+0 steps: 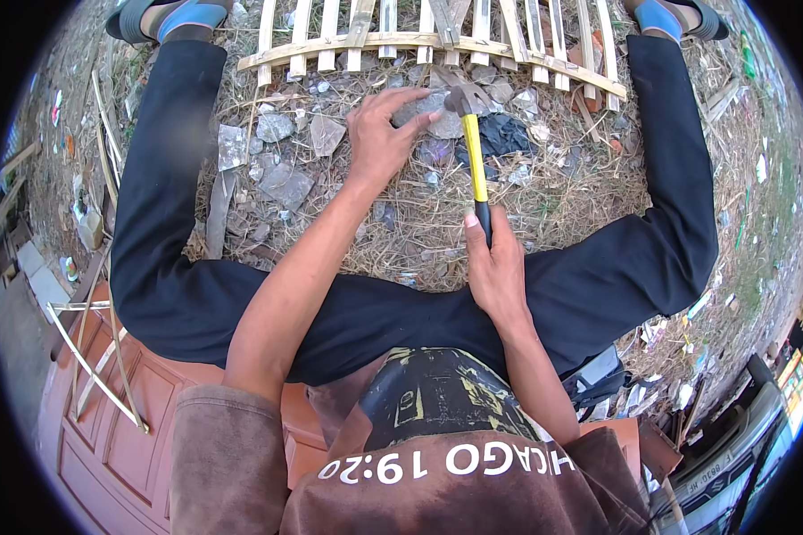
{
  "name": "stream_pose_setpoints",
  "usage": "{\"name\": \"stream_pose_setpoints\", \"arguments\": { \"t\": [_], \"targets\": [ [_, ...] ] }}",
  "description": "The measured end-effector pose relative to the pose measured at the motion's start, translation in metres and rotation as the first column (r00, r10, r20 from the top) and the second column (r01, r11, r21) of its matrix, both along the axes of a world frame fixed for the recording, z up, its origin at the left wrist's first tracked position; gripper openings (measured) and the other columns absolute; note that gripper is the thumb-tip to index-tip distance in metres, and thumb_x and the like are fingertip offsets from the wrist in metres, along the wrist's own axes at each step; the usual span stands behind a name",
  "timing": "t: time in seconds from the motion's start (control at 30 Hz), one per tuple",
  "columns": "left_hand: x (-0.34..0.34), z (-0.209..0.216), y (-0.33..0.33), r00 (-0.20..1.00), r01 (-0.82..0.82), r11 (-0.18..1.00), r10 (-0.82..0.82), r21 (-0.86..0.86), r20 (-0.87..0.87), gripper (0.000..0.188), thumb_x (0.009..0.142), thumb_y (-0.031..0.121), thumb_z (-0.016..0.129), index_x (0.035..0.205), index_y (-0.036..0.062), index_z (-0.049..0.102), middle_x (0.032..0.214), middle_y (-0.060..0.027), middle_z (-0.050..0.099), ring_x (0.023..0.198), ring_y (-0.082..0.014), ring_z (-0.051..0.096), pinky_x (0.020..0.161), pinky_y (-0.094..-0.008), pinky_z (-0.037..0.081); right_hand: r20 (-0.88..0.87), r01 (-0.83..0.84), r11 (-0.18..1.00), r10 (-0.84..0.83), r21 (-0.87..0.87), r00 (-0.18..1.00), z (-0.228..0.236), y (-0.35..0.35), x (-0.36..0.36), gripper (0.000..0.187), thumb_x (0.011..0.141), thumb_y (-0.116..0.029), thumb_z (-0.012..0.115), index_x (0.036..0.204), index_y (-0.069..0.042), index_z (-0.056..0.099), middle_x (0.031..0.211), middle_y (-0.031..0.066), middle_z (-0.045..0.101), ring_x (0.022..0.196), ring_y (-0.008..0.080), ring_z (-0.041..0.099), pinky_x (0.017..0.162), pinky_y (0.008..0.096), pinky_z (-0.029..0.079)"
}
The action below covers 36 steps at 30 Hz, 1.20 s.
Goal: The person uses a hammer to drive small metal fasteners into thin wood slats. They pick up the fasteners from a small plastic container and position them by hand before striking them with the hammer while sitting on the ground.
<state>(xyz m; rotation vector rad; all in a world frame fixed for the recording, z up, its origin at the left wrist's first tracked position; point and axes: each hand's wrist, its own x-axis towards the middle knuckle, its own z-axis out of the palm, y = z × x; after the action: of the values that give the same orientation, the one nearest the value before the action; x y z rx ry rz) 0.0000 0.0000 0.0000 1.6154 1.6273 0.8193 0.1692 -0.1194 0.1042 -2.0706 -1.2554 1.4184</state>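
Note:
My right hand [493, 267] is wrapped round the black grip of a claw hammer [476, 156] with a yellow shaft. The hammer's metal head is over the right edge of a flat grey stone [443, 124] on the ground. Just left of the head, my left hand [385, 131] reaches over the stone, thumb and forefinger apart in a curve. Nothing shows clearly between those fingers; something very small could be hidden there. Beyond both hands lies a wooden slatted piece [393, 39], its pale slats crossed by a long strip.
Black plastic [501, 135] lies right of the stone. Broken stones [285, 185] and dry grass cover the ground between my outstretched legs. A reddish-brown panelled door [138, 419] lies at the lower left with a thin wooden frame [89, 366] on it. A vehicle [723, 473] stands lower right.

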Motion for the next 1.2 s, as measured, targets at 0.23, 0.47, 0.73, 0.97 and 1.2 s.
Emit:
{"name": "stream_pose_setpoints", "arguments": {
  "t": [0.23, 0.47, 0.73, 0.97, 1.2],
  "targets": [
    [0.0, -0.003, 0.011, 0.993, -0.019, 0.998, 0.027, -0.066, 0.112, 0.033, 0.078, 0.031, 0.085, 0.106, 0.0141, 0.079, 0.113, -0.0066, 0.074, 0.116, -0.0283, 0.063, 0.105, -0.0453, 0.043, -0.017, 0.05, 0.998, -0.049, 0.046, 0.999, -0.001, 0.004, 0.002, 0.028, 0.106, -0.029, 0.052, 0.098, -0.002, 0.05, 0.064, 0.0172, 0.058, 0.055, 0.0343, 0.061, 0.055, 0.0461, 0.044],
    [-0.003, -0.006, 0.009, 0.996, 0.011, 0.999, -0.006, -0.052, 0.085, 0.038, 0.076, 0.032, 0.085, 0.11, 0.0167, 0.078, 0.114, -0.0065, 0.074, 0.116, -0.03, 0.062, 0.105, -0.0455, 0.043, 0.021, -0.044, 0.995, 0.042, 0.088, 0.999, -0.001, 0.002, -0.002, 0.026, 0.106, -0.028, 0.053, 0.1, -0.002, 0.051, 0.061, 0.0183, 0.055, 0.056, 0.0392, 0.061, 0.056, 0.0482, 0.043],
    [-0.006, 0.002, -0.006, 0.982, 0.135, 0.984, -0.117, 0.114, -0.149, 0.05, 0.083, 0.027, 0.081, 0.128, 0.0111, 0.068, 0.127, -0.0111, 0.067, 0.12, -0.0283, 0.061, 0.105, -0.0415, 0.042, -0.001, 0.005, 0.999, -0.005, 0.049, 1.0, -0.002, 0.001, -0.001, 0.028, 0.106, -0.03, 0.053, 0.1, -0.002, 0.051, 0.062, 0.0177, 0.057, 0.056, 0.0378, 0.061, 0.055, 0.0477, 0.044],
    [0.0, 0.007, -0.045, 0.843, 0.29, 0.945, -0.179, 0.148, -0.508, 0.064, 0.096, 0.04, 0.065, 0.15, 0.0104, 0.048, 0.159, -0.0112, 0.04, 0.141, -0.0339, 0.042, 0.111, -0.0478, 0.034, -0.051, 0.077, 0.997, -0.077, 0.009, 0.996, -0.001, 0.0, 0.0, 0.029, 0.106, -0.03, 0.053, 0.098, -0.002, 0.05, 0.063, 0.0164, 0.057, 0.055, 0.0341, 0.061, 0.054, 0.0461, 0.044],
    [0.008, 0.004, -0.052, 0.817, 0.273, 0.944, -0.128, 0.182, -0.562, 0.059, 0.096, 0.039, 0.065, 0.147, 0.0117, 0.052, 0.157, -0.0058, 0.044, 0.144, -0.0364, 0.039, 0.112, -0.0493, 0.034, -0.037, 0.055, 0.998, -0.054, 0.023, 0.998, 0.0, 0.0, 0.001, 0.028, 0.106, -0.03, 0.054, 0.099, -0.002, 0.051, 0.063, 0.0163, 0.057, 0.057, 0.0334, 0.061, 0.056, 0.0458, 0.044]
  ]
}}
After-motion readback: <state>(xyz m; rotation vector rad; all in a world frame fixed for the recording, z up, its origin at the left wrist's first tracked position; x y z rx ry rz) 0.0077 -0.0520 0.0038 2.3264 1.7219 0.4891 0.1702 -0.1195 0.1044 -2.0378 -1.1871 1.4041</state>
